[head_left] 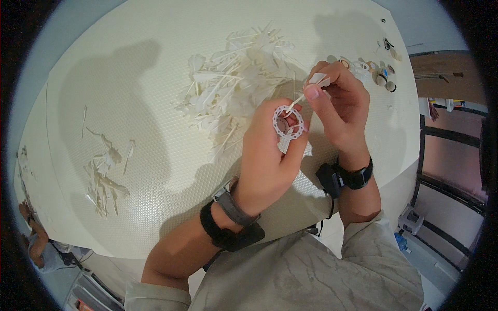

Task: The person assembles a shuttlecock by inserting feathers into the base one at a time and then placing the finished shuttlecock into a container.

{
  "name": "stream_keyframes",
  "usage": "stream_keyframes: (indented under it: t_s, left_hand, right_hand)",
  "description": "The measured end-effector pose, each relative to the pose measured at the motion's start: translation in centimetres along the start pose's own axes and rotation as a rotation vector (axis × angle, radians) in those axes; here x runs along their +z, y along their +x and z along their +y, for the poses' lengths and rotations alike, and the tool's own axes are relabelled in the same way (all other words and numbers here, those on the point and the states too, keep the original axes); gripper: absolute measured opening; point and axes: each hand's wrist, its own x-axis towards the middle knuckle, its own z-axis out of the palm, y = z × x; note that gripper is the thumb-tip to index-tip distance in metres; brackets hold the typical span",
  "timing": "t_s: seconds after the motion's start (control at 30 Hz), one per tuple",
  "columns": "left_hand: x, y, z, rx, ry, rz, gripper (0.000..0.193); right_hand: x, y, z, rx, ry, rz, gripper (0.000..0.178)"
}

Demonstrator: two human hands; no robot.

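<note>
My left hand (272,155) is closed around a small white ring (276,115) with a row of small holes along its rim. The open centre of the ring faces up, and part of my fingers shows through it. Between thumb and fingertips, my right hand (345,106) pinches a white feather (320,79) by its vane end. The feather's quill slants down to the upper edge of the ring; whether its tip sits in a hole is too small to tell. Just beyond my left hand lies a large heap of white feathers (223,78).
A smaller cluster of feathers (106,181) lies at the left of the pale textured table (171,129). Several small round pieces (381,80) stand near the right edge. Beyond that edge is a dark-framed rack (451,140). Another person's arm (39,241) shows at far left.
</note>
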Motion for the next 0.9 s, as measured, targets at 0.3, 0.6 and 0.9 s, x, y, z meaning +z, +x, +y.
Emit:
stream_keyframes:
  t_s: [0.3, 0.6, 0.9]
  left_hand:
    - [-0.04, 0.03, 0.2, -0.014, -0.018, -0.014, 0.028]
    - [-0.06, 0.0, 0.09, -0.015, -0.038, -0.026, 0.031]
    - [-0.22, 0.04, 0.7, -0.05, -0.079, -0.048, 0.029]
  right_hand:
    - [0.09, 0.27, 0.4, -0.099, -0.151, -0.103, 0.018]
    - [0.13, 0.4, -0.2, -0.142, -0.19, -0.084, 0.018]
    - [0.1, 0.39, -0.3, -0.155, -0.201, -0.077, 0.018]
